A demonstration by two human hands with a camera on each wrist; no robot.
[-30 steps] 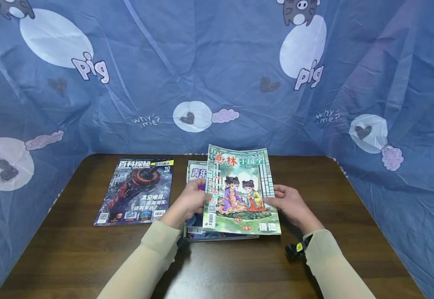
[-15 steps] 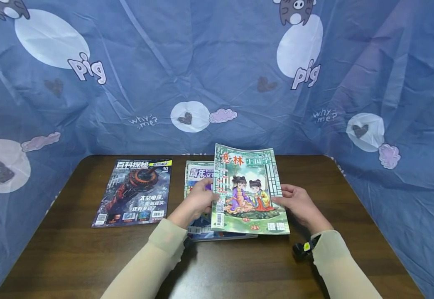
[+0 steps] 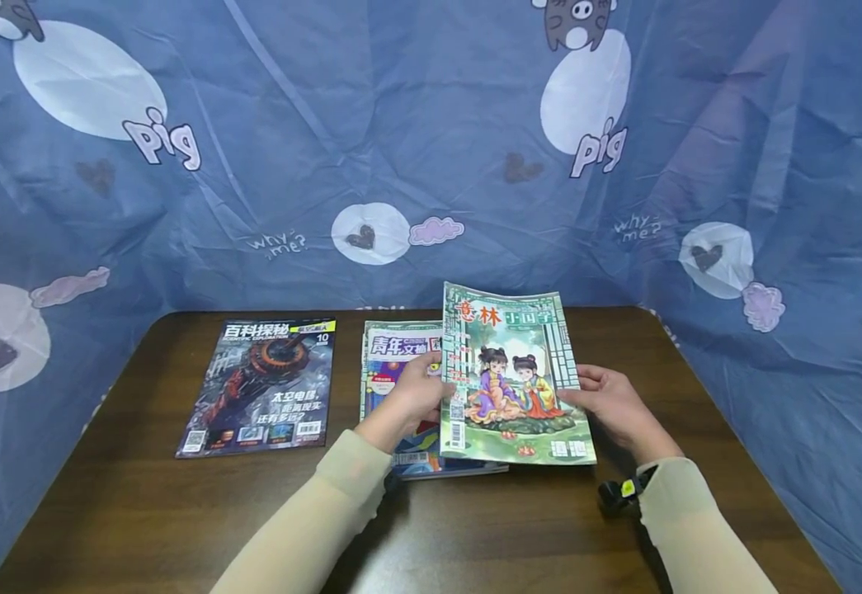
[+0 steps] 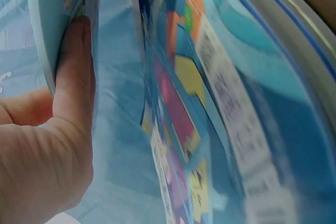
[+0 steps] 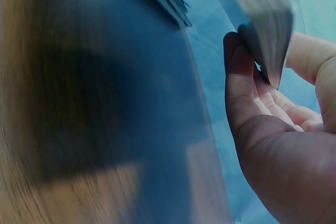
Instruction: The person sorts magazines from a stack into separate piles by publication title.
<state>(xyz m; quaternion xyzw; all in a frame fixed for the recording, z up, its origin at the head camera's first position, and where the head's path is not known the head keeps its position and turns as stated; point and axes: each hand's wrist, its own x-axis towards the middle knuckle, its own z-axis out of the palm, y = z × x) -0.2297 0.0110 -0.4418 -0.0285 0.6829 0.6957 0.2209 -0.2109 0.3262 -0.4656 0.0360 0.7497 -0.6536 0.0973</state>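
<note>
A green magazine (image 3: 512, 379) with two cartoon children on its cover is held up off the table between both hands. The left hand (image 3: 410, 398) grips its left edge; in the left wrist view, fingers (image 4: 76, 66) lie along its underside. On its right edge the right hand (image 3: 619, 408) pinches, with the thumb on the cover and fingers beneath, the page edges (image 5: 268, 30) showing in the right wrist view. Below and to the left, a stack of magazines (image 3: 389, 346) lies on the table, a purple-and-white one on top, partly covered by the left hand and the raised magazine.
A dark magazine (image 3: 260, 384) with a space scene lies flat at the table's left. The brown wooden table (image 3: 178, 520) ends at the back against a blue printed cloth (image 3: 289, 165), which also rises at both sides.
Both hands have moved to the right with the green magazine, baring more of the stack under it. The dark magazine and the stack stay in place. The head view has shifted slightly.
</note>
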